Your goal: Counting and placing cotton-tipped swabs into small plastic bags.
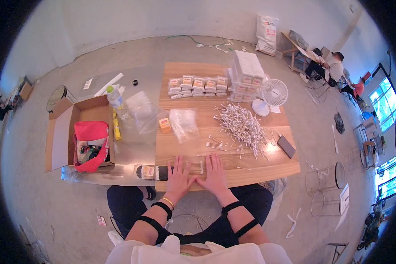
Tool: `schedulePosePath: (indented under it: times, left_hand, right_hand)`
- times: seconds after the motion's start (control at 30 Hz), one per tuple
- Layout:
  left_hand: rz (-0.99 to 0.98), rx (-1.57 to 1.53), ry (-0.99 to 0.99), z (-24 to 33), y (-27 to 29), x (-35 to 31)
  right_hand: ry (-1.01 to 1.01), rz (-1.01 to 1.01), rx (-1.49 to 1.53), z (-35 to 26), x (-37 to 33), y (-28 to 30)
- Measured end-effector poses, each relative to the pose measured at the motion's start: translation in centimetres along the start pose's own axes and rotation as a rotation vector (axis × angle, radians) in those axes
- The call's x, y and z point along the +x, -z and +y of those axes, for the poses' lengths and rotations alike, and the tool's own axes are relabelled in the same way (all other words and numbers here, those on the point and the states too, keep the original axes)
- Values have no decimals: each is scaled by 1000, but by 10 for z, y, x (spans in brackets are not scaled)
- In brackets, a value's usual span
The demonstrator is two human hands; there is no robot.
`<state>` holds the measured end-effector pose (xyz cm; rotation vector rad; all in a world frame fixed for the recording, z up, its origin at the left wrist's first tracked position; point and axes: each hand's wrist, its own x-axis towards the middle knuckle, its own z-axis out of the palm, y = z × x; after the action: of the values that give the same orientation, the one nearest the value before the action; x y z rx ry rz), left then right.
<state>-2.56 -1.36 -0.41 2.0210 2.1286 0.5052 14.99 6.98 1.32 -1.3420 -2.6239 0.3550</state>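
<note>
On the near edge of the wooden table [180, 75], my left hand [177, 179] and my right hand [213, 175] rest with fingers stretched forward. Their thumbs meet, or nearly so, at the front. A flat row of cotton swabs [196, 167] lies between the two hands, touching or very near the fingers. Beside my left hand is a dark rounded pad [163, 173] with a clear pack of cotton swabs [150, 172] on it. Ahead of my right hand spreads a large loose heap of cotton swabs [244, 127]. A few single swabs [214, 143] lie closer in.
Packed swabs [199, 82] stand in rows at the back, beside a plastic bin of packs [247, 70]. A white fan [274, 91], a dark power bank [286, 146] and clear bags [183, 124] lie around. Left are a bottle [115, 97] and a cardboard box [61, 136] holding a red bag [92, 163].
</note>
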Motion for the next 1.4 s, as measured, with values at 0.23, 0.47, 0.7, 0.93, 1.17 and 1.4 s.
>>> schedulePosePath:
  times: [0.23, 0.47, 0.7, 0.93, 1.17, 1.4]
  left_hand:
    - [28, -13, 10, -2, -2, 0]
    - [-7, 57, 44, 0, 0, 1]
    - [3, 55, 32, 0, -1, -1]
    - [-26, 45, 19, -1, -3, 3]
    - [-43, 36, 2, -4, 0, 2]
    - [16, -252, -1, -14, 1, -31]
  right_hand:
    - [145, 45, 45, -8, -4, -14]
    - [136, 73, 49, -8, -1, -20]
    - [96, 93, 55, -9, -9, -20]
    - [166, 43, 15, -12, -2, -27]
    - [152, 63, -15, -14, -3, -29]
    - [151, 74, 46, -15, -4, -28]
